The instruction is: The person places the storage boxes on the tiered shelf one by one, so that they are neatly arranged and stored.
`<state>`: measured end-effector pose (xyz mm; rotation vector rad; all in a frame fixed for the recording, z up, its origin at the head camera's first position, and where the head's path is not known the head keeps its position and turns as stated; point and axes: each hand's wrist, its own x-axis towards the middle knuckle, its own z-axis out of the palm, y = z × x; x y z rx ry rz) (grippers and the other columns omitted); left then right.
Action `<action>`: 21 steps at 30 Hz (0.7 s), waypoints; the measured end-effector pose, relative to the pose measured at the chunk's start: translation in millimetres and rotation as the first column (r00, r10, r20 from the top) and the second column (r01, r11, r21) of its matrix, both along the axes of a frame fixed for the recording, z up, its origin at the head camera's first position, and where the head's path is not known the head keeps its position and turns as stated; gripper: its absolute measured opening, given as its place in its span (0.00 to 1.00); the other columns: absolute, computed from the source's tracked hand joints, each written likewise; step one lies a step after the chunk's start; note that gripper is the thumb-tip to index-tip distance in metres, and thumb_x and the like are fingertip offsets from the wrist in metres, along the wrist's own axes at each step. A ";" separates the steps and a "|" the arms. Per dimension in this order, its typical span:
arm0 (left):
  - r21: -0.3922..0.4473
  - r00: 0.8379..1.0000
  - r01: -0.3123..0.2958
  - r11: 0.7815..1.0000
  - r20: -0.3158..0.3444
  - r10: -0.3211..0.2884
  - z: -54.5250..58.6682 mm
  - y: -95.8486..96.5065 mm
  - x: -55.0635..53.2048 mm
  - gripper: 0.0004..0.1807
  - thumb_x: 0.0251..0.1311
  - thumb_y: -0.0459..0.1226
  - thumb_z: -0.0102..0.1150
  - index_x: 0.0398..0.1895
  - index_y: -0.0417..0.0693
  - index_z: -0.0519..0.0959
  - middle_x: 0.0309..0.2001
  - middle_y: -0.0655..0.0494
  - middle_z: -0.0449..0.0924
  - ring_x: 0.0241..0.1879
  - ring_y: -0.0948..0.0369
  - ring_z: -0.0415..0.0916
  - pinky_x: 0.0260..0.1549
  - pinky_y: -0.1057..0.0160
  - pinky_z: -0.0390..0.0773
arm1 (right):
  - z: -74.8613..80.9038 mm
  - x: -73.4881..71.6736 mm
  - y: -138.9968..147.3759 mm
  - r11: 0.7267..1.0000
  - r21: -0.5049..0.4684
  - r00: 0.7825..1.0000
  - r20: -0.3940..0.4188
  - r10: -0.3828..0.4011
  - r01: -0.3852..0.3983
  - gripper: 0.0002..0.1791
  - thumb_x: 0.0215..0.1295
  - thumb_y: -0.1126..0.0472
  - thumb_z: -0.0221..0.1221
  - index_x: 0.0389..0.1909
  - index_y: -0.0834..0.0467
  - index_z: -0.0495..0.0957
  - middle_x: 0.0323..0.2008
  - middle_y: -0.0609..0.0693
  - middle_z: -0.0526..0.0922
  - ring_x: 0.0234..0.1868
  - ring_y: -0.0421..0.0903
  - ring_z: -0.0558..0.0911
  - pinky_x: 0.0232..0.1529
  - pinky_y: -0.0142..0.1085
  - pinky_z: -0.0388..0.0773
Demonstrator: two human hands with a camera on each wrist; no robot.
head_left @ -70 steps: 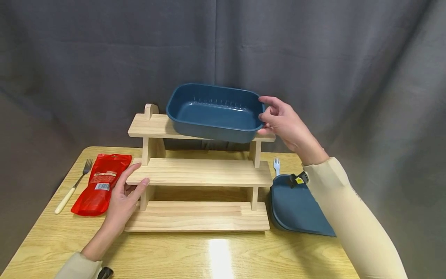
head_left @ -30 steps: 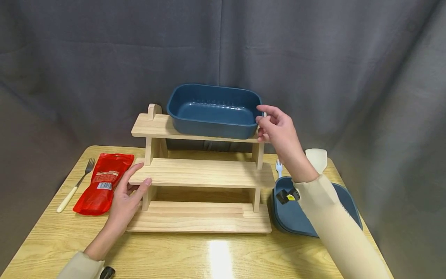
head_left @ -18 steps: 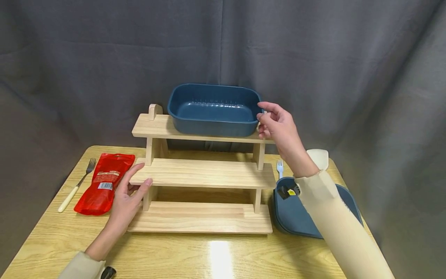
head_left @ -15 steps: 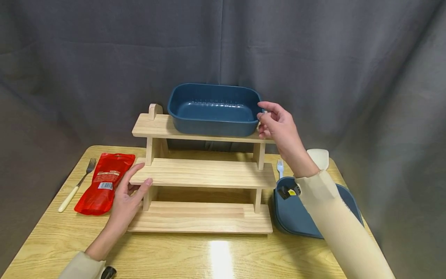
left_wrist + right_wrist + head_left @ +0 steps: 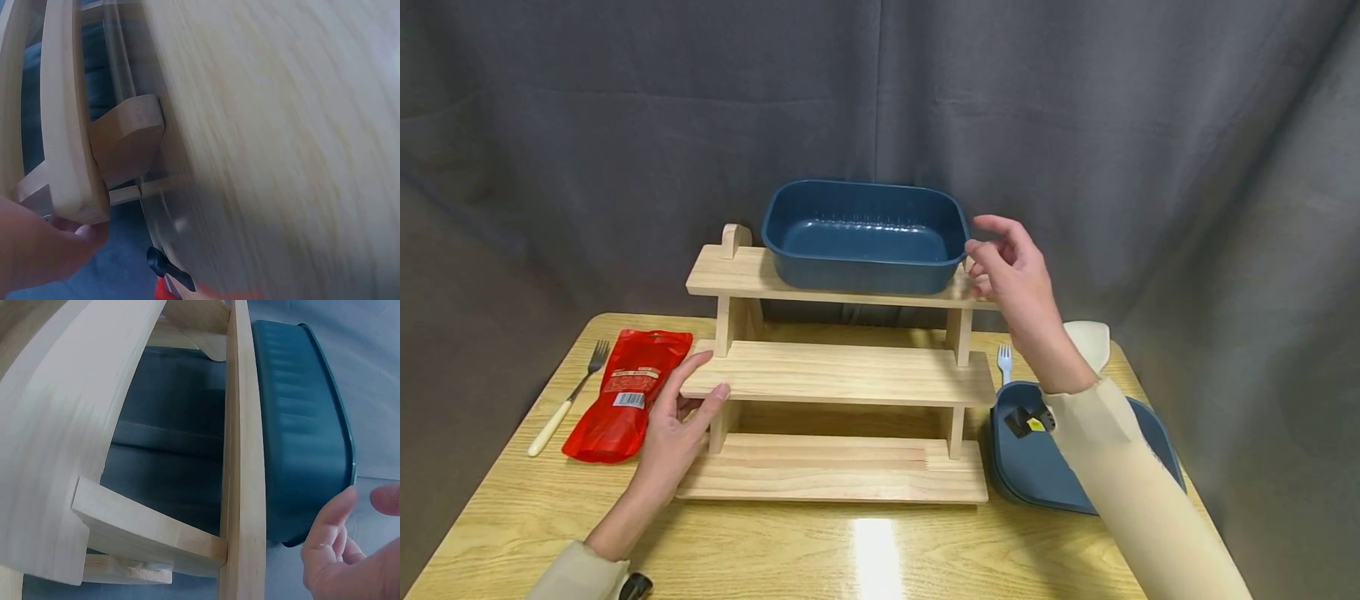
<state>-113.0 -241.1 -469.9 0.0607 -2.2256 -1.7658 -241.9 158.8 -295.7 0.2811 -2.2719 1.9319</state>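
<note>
A deep blue plastic storage bin [image 5: 863, 276] sits on the top tier of a three-tier wooden shelf [image 5: 835, 372], its open side up. My right hand [image 5: 1017, 279] is just off the bin's right end, thumb and index finger spread apart. The right wrist view shows the bin [image 5: 294, 425] resting against the top board, with the thumb and fingers of the right hand [image 5: 350, 562] close by its rim. My left hand [image 5: 676, 429] grips the left end of the middle board, thumb at the front edge; in the left wrist view its fingers wrap the board end [image 5: 78, 194].
Left of the shelf lie a red pouch [image 5: 625, 400] and a fork with a cream handle [image 5: 553, 425]. To the right are a second blue bin or lid [image 5: 1045, 467], a pale fork [image 5: 1004, 360] and a cream spatula head [image 5: 1090, 342]. A grey curtain [image 5: 1075, 125] hangs behind.
The bin has settled back and level on the top board. My right hand has let go of its rim and drawn slightly to the right. The left hand keeps its hold on the shelf.
</note>
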 end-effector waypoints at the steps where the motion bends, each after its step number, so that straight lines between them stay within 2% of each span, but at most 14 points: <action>1: 0.002 1.000 0.001 1.000 -0.001 -0.001 0.0 0.2 -0.2 0.33 0.79 0.38 0.64 0.84 0.56 0.67 0.80 0.55 0.62 0.61 0.59 0.68 0.58 0.73 0.68 | 0.5 1.4 1.3 1.000 0.004 1.000 -0.005 -0.008 0.008 0.27 0.81 0.52 0.61 0.74 0.55 0.72 0.47 0.57 0.77 0.44 0.51 0.80 0.39 0.32 0.84; 8: 0.008 1.000 -0.002 1.000 -0.001 0.002 0.1 0.5 -0.3 0.34 0.79 0.38 0.64 0.84 0.56 0.67 0.80 0.55 0.62 0.61 0.59 0.69 0.59 0.73 0.67 | 1.0 9.9 12.1 1.000 0.004 1.000 -0.013 -0.017 0.017 0.25 0.81 0.51 0.59 0.73 0.52 0.73 0.52 0.57 0.78 0.50 0.53 0.80 0.48 0.37 0.84; 13: 0.016 1.000 -0.011 1.000 0.004 0.010 -0.9 0.6 -0.3 0.33 0.79 0.38 0.64 0.84 0.57 0.67 0.79 0.56 0.63 0.59 0.60 0.71 0.58 0.73 0.68 | -0.3 16.4 22.1 1.000 -0.017 1.000 -0.029 -0.007 0.007 0.25 0.82 0.54 0.59 0.74 0.55 0.72 0.52 0.58 0.77 0.49 0.51 0.79 0.47 0.35 0.82; 21: 0.014 1.000 0.002 1.000 0.018 -0.002 -0.5 0.3 -1.1 0.34 0.80 0.39 0.64 0.85 0.57 0.66 0.80 0.55 0.61 0.61 0.60 0.70 0.59 0.74 0.68 | -7.1 32.4 45.1 0.997 -0.077 0.999 -0.048 -0.004 0.001 0.19 0.82 0.57 0.60 0.69 0.52 0.76 0.48 0.54 0.78 0.46 0.52 0.81 0.41 0.32 0.84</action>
